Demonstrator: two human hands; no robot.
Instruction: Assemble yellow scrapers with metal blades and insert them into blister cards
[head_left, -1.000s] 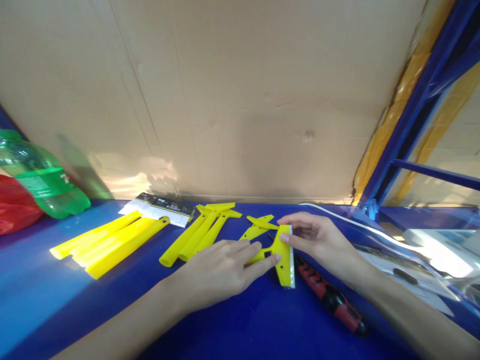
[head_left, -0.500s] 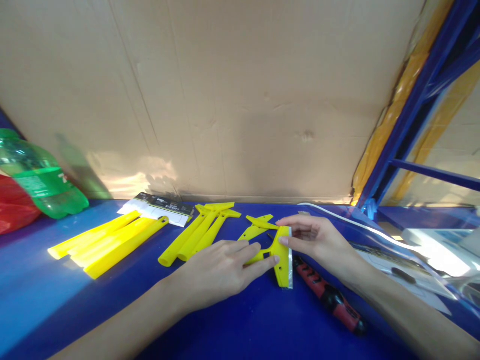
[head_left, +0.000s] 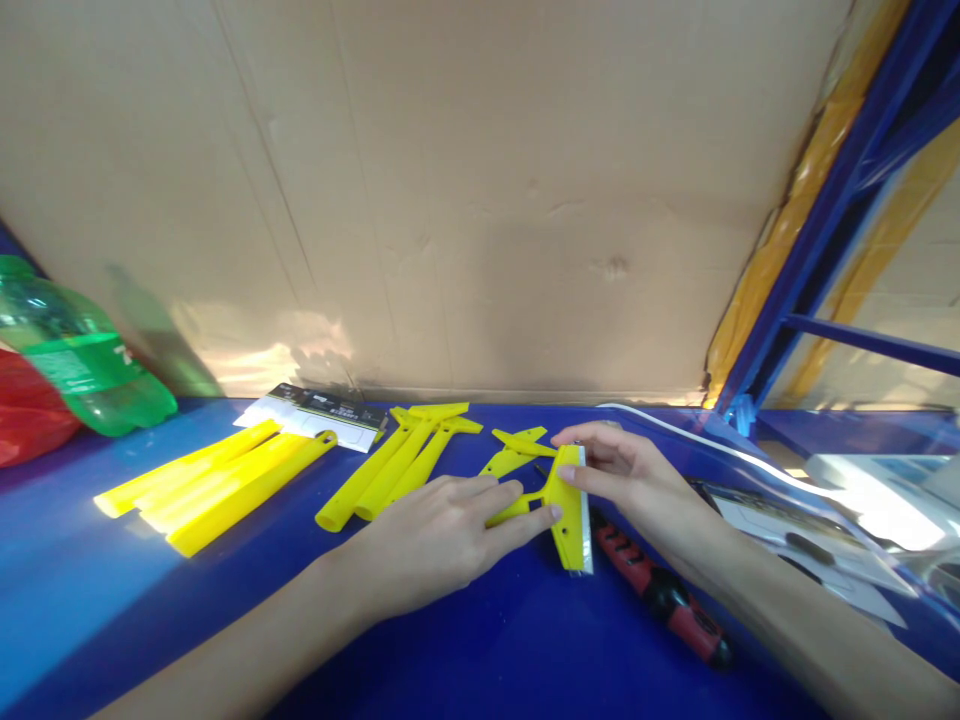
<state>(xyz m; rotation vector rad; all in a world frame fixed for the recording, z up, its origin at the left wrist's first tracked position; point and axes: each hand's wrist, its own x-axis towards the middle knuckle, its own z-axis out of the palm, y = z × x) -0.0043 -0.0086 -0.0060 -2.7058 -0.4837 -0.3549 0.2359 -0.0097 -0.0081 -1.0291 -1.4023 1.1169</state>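
Between my hands is a yellow scraper (head_left: 568, 515) with a pale, shiny blade strip along its right edge. My left hand (head_left: 457, 530) is closed round its handle end, the index finger lying along the head. My right hand (head_left: 622, 468) pinches the top of the head near the strip, thumb on the front face. Just behind lie small yellow flat pieces (head_left: 517, 450). A red and black screwdriver (head_left: 660, 590) rests on the blue table right of the scraper, its front end partly hidden by my right hand.
Several yellow T-shaped scraper bodies (head_left: 401, 460) and yellow tubular handles (head_left: 232, 490) lie to the left, with black and white cards (head_left: 319, 415) behind. A green bottle (head_left: 94, 360) and red bag (head_left: 30, 410) stand far left. At right are a white cable (head_left: 705, 440), packaging (head_left: 795, 530) and a blue frame (head_left: 802, 230).
The scraper's head has tilted slightly, its lower end and blade strip shifting a little to the right. Both hands keep their hold.
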